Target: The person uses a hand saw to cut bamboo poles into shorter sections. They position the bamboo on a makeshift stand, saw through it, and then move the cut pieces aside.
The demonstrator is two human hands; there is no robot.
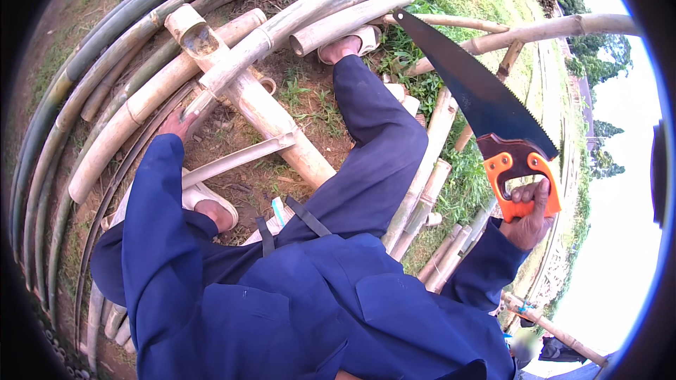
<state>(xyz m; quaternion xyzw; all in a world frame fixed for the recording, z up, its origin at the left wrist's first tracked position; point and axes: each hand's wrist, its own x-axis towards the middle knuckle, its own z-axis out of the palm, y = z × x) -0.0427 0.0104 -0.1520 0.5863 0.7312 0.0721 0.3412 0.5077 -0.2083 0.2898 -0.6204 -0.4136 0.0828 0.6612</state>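
My right hand (531, 214) is wrapped round the orange handle of a handsaw (486, 91), raised at the right. The dark toothed blade points up and to the left, clear of the bamboo. At the left, my left hand (177, 124) grips the near end of a pale bamboo pole (243, 60); part of the fingers is hidden. This pole lies across a thick bamboo support (264, 116) with a notched, hollowed upper end. A split bamboo strip (239, 160) leans against the same support, below my left hand.
Long bamboo poles (105, 49) lie stacked along the left. Shorter bamboo pieces (422, 197) lie right of my leg, near a bamboo rail (563, 26). My sandalled feet (211, 205) stand on soil and grass around the support. Another person (524, 348) is partly visible at lower right.
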